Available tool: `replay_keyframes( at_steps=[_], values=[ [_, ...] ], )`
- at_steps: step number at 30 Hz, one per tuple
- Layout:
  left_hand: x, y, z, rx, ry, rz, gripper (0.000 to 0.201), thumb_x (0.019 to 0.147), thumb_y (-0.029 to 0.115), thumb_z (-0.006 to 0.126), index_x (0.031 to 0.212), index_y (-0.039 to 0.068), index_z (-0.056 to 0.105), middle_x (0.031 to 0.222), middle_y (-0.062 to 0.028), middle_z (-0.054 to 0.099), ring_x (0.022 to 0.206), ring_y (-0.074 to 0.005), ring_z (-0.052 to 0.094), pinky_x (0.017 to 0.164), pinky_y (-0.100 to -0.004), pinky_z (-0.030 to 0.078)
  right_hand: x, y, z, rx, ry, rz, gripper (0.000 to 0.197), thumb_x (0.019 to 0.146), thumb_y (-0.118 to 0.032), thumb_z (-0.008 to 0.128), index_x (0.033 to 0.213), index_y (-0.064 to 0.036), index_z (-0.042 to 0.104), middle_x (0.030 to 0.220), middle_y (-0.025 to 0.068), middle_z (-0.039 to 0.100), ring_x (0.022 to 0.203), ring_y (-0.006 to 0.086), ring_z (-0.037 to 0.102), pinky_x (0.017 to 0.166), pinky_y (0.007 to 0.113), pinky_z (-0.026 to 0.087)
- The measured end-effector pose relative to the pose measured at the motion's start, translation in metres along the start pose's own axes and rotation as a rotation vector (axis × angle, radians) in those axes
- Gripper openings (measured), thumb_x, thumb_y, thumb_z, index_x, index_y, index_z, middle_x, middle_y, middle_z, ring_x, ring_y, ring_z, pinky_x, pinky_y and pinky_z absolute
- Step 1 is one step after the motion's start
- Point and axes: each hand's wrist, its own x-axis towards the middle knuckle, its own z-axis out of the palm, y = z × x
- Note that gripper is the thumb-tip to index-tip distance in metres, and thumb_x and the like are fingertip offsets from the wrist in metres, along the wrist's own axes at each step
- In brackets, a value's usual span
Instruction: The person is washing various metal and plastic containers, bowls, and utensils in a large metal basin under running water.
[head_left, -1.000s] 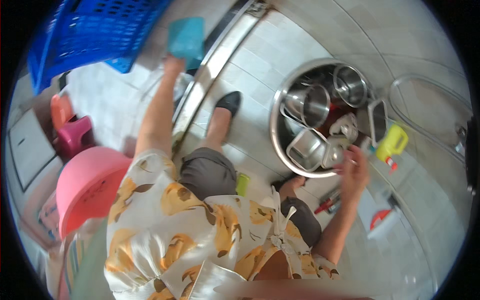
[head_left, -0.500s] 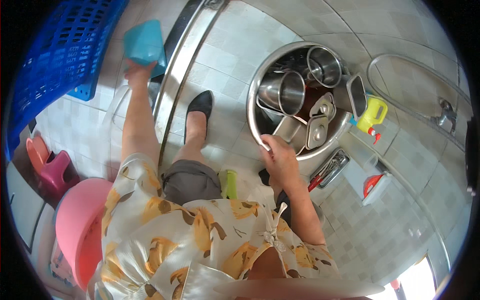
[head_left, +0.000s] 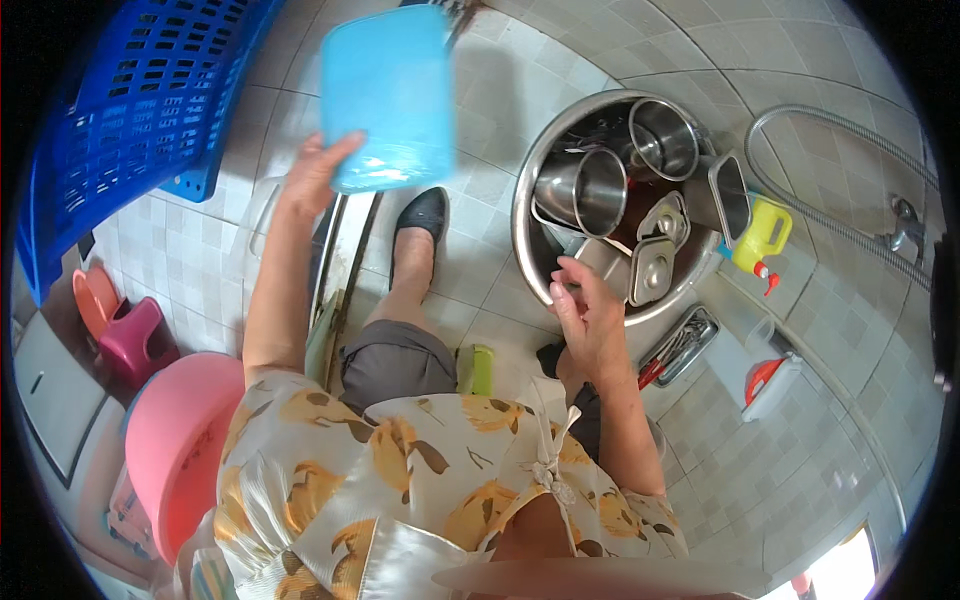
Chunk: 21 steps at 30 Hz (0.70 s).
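Blue container up in one hand, the other one hanging around the basin

So the left hand (head_left: pixel 312 183) is holding a blue container (head_left: pixel 390 100) by its near-left corner, fingers gripping the edge. It's hovering over the tiled floor (head_left: pixel 480 270) on the far side, between the blue basket (head_left: pixel 75 190) on the left and the steel basin (head_left: pixel 522 235) on the right. The container's right edge is blurring a bit.

The right hand (head_left: pixel 592 325) isn't visibly holding anything: fingers are curling loosely, thumb a little apart, right by the basin's near rim. Can't tell if it's touching.

Inside the basin, two round pots (head_left: pixel 570 200) are leaning over and two lids (head_left: pixel 655 270) are lying toward the near right. A yellow jug (head_left: pixel 765 235) is standing just right of the basin. Pink tub (head_left: pixel 185 430) is sitting near left.
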Motion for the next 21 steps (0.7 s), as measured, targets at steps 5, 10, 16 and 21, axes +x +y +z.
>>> replay_keyframes(
  at_steps=[5, 10, 16, 21],
  values=[
    [-0.022, 0.008, 0.13, 0.215, -0.614, 0.031, 0.049, 0.076, 0.028, 0.075, 0.114, 0.001, 0.059, 0.104, -0.0077, 0.065, 0.092, -0.0169, 0.06, 0.09, -0.0302, 0.045, 0.005, -0.005, -0.011, 0.545, 0.127, 0.125, 0.042, 0.093, -0.016, 0.053, 0.13, -0.0004, 0.039, 0.1, 0.0151, 0.062, 0.07, 0.017, 0.064, 0.057, 0.026, 0.052],
    [-0.043, -0.015, 0.192, 0.186, -0.854, 0.005, 0.048, 0.085, 0.034, 0.065, 0.119, 0.001, 0.057, 0.106, -0.0056, 0.064, 0.086, -0.013, 0.059, 0.08, -0.0287, 0.047, -0.002, 0.005, -0.036, 0.767, 0.233, 0.218, 0.03, 0.096, -0.022, 0.048, 0.115, 0.0012, 0.046, 0.087, 0.0118, 0.062, 0.059, 0.0164, 0.061, 0.044, 0.024, 0.046],
    [0.017, -0.06, 0.018, 0.848, 0.409, 0.668, 0.048, 0.083, 0.019, 0.067, 0.126, 0.005, 0.051, 0.102, -0.0111, 0.063, 0.072, -0.0199, 0.063, 0.065, -0.0322, 0.05, -0.013, 0.033, -0.069, 0.938, 0.381, 0.414, 0.021, 0.095, -0.021, 0.049, 0.103, -0.0009, 0.051, 0.078, 0.009, 0.061, 0.051, 0.0154, 0.058, 0.039, 0.024, 0.042],
    [-0.047, -0.109, -0.051, 1.315, 0.859, 0.596, 0.069, 0.074, 0.016, 0.065, 0.132, -0.006, 0.037, 0.128, -0.029, 0.043, 0.116, -0.044, 0.043, 0.1, -0.0466, 0.036, -0.031, 0.051, -0.103, 0.812, 0.464, 0.389, 0.022, 0.093, -0.018, 0.049, 0.105, 0.0007, 0.051, 0.079, 0.0099, 0.062, 0.05, 0.0156, 0.059, 0.037, 0.022, 0.04]
  ],
)
